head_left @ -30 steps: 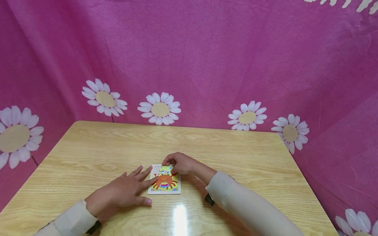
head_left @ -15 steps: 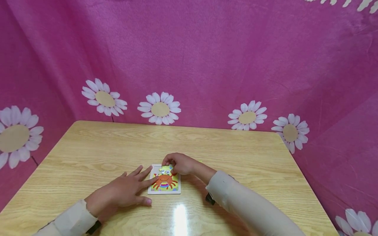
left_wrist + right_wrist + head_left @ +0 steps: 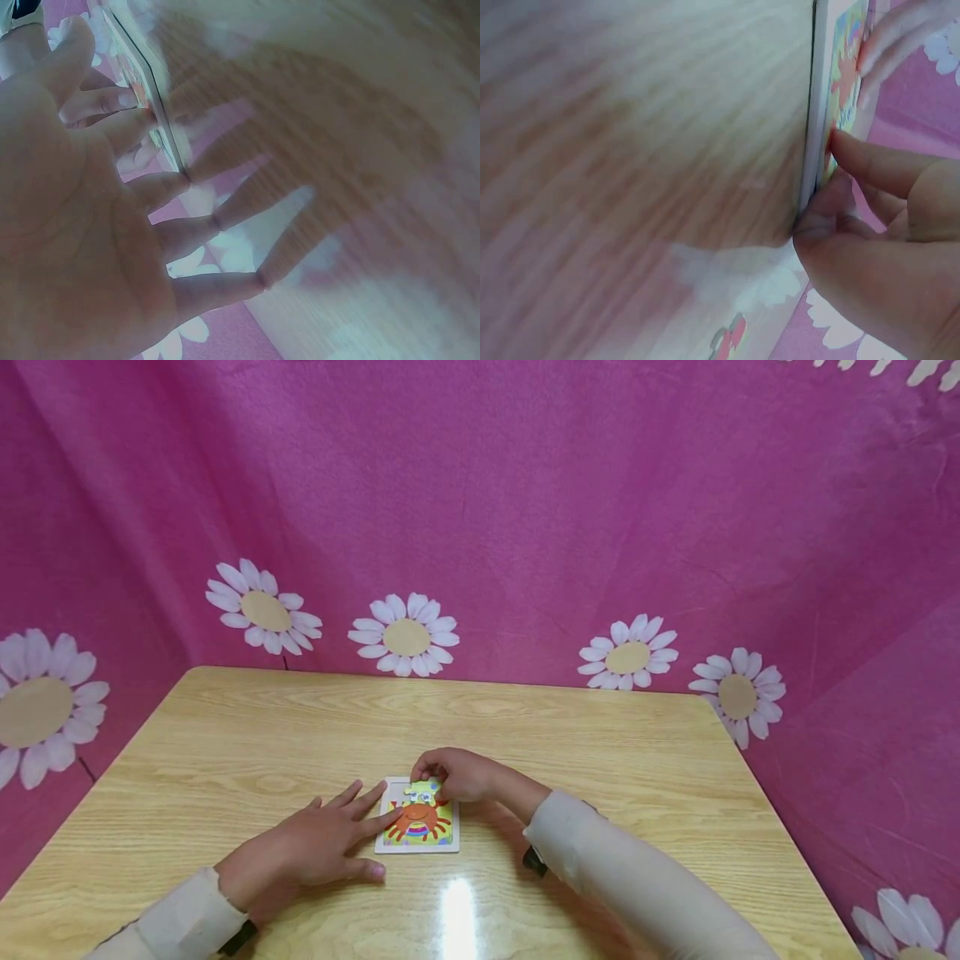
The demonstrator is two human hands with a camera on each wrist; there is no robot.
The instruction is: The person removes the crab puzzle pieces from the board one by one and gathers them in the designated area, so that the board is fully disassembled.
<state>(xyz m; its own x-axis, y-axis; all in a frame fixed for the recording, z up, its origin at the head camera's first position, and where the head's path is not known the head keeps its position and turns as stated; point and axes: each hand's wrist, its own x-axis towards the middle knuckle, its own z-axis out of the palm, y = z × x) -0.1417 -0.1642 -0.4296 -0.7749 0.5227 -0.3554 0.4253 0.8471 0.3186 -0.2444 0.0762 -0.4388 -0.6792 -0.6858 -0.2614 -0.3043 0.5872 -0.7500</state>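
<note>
A small jigsaw puzzle of an orange crab (image 3: 417, 821) lies in a white frame (image 3: 417, 851) on the table. My left hand (image 3: 322, 843) rests at its left side with fingers spread, the index finger reaching over the crab. From the upper right, my right hand (image 3: 463, 775) pinches a yellow puzzle piece (image 3: 424, 787) at the top of the picture, thumb on the near side and fingertips at the far rim. The top left corner of the frame shows bare grey backing (image 3: 397, 787). In the right wrist view the thumb (image 3: 847, 146) presses on the picture's face.
A loose red piece (image 3: 733, 336) lies on the table beyond the right hand; in the head view a bit of yellow (image 3: 510, 770) peeks out behind the wrist. The wooden table (image 3: 600, 735) is backed by a pink flowered cloth (image 3: 487, 527).
The yellow piece with the crab's eyes has shifted slightly under my right fingers. Both hands stay nearly where they were, and the frame has not moved.
</note>
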